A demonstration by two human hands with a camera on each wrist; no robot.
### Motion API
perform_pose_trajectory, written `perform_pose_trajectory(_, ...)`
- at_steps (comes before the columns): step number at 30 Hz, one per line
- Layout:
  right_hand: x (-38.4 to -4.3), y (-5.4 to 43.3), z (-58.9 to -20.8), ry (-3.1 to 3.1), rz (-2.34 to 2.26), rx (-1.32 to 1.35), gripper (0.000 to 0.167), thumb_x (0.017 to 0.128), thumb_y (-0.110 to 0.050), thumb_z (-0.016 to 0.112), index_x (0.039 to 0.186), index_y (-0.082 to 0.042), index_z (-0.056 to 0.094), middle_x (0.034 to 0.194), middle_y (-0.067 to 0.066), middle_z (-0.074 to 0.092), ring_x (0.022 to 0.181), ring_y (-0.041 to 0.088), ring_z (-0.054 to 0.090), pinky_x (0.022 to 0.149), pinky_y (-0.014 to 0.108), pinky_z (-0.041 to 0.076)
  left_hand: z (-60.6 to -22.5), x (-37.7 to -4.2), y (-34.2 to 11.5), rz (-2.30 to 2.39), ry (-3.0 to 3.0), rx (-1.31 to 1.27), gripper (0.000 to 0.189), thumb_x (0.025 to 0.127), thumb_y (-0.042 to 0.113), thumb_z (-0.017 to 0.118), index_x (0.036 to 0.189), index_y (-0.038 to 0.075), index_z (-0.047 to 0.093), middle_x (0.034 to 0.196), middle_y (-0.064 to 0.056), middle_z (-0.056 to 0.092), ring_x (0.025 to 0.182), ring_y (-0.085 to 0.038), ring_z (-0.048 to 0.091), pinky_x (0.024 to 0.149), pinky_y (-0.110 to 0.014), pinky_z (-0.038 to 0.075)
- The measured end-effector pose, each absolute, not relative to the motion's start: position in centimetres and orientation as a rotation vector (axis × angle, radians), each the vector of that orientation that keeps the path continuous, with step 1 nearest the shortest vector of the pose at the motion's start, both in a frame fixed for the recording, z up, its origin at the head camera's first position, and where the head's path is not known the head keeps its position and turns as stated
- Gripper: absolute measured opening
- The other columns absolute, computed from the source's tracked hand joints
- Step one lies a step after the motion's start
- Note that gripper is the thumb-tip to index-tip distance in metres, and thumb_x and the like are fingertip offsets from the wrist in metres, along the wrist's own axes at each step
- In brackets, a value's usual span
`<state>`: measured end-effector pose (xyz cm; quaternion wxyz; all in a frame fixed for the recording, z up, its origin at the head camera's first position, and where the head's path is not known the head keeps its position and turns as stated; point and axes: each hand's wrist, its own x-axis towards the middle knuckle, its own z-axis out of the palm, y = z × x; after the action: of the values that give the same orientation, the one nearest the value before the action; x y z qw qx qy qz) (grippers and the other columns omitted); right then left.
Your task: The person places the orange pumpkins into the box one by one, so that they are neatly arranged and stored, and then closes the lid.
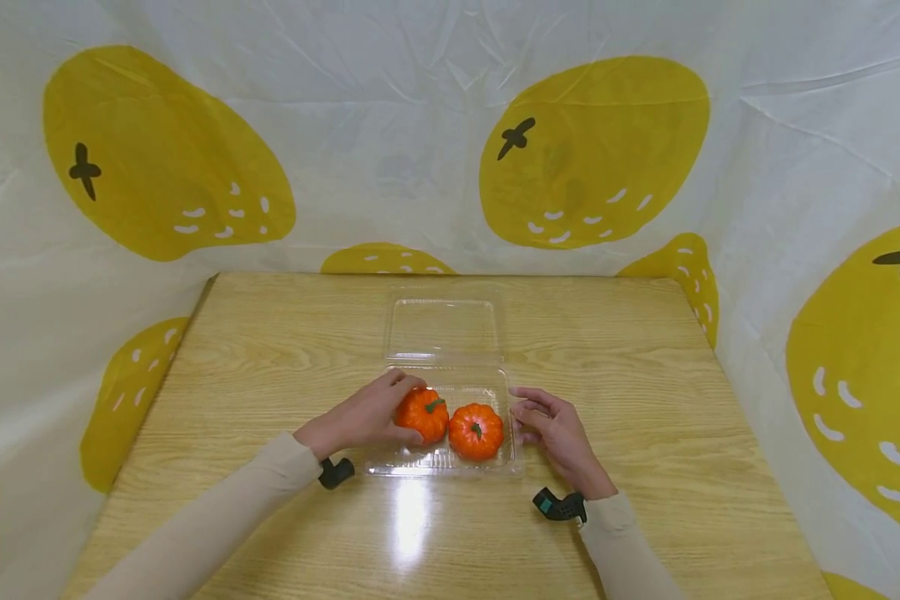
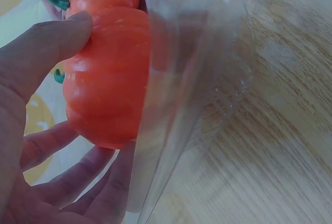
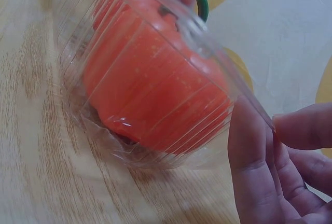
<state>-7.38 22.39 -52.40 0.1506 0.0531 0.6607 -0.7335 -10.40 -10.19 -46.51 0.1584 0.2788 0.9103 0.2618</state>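
A clear plastic clamshell container [image 1: 450, 468] lies on the table with its lid [image 1: 442, 329] folded back, away from me. Two small orange pumpkins with green stems sit side by side in its base. My left hand [image 1: 371, 414] grips the left pumpkin [image 1: 424, 417], thumb on the near side and fingers round the far side, as the left wrist view shows too. The right pumpkin [image 1: 476, 432] touches or nearly touches it, with no hand on it. At the container's right edge, my right hand [image 1: 558, 432] pinches the rim [image 3: 259, 111] between thumb and fingers.
The wooden table [image 1: 270, 333] extends around the container on all sides. Behind it and along the sides hangs a white cloth [image 1: 390, 167] with large yellow fruit prints. A dark wrist camera mount sits on each wrist.
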Motion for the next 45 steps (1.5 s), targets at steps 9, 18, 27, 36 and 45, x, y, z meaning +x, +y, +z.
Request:
perform_pose_trajectory(9, -7.6, 22.5, -52.5, 1.908, -2.106, 0.131, 0.048, 0.101, -0.008, 0.065, 0.144, 0.009, 0.051, 0.098, -0.002, 0.069, 0.082, 0.009, 0.068, 0.067, 0.024, 0.063, -46.5, -10.5, -10.3, 0.741, 2.613, 0.814, 0.068, 0.084, 0.029, 0.085, 0.141, 0.007, 0.056, 0.132, -0.012, 0.057, 0.113, -0.025, 0.062, 0.099, -0.042, 0.059)
perform_pose_trajectory(18, -7.5, 22.6, -52.5, 1.905, -2.108, 0.122, 0.05, 0.101, -0.009, 0.065, 0.144, 0.011, 0.049, 0.096, -0.001, 0.069, 0.08, 0.007, 0.068, 0.067, 0.024, 0.064, -45.9, -10.8, -10.7, 0.764, 2.607, 0.831, 0.069, 0.086, 0.03, 0.084, 0.144, 0.006, 0.053, 0.137, -0.016, 0.059, 0.119, -0.031, 0.063, 0.098, -0.045, 0.059)
perform_pose_trajectory(27, -7.6, 22.4, -52.6, 1.9, -2.11, 0.147, 0.048, 0.101, -0.009, 0.065, 0.143, 0.009, 0.051, 0.095, -0.003, 0.069, 0.079, 0.007, 0.067, 0.067, 0.024, 0.063, -45.2, -12.4, -12.1, 0.974, 2.569, 0.769, 0.071, 0.09, 0.032, 0.081, 0.147, 0.005, 0.049, 0.138, -0.021, 0.06, 0.121, -0.037, 0.065, 0.097, -0.046, 0.061)
perform_pose_trajectory(36, -7.7, 22.4, -52.5, 1.903, -2.107, 0.162, 0.047, 0.101, -0.009, 0.064, 0.143, 0.007, 0.053, 0.094, -0.003, 0.069, 0.078, 0.008, 0.068, 0.065, 0.026, 0.064, -44.8, -13.7, -13.2, 1.15, 2.621, 0.712, 0.064, 0.093, 0.03, 0.079, 0.146, 0.007, 0.052, 0.137, -0.019, 0.062, 0.121, -0.037, 0.066, 0.101, -0.048, 0.059)
perform_pose_trajectory(45, -7.5, 22.5, -52.6, 1.913, -2.091, 0.169, 0.046, 0.101, -0.008, 0.064, 0.143, 0.007, 0.053, 0.095, -0.003, 0.068, 0.078, 0.009, 0.068, 0.067, 0.026, 0.064, -44.9, -15.0, -14.1, 1.361, 2.622, 0.526, 0.057, 0.094, 0.024, 0.077, 0.144, 0.007, 0.054, 0.134, -0.018, 0.064, 0.122, -0.034, 0.066, 0.103, -0.048, 0.059)
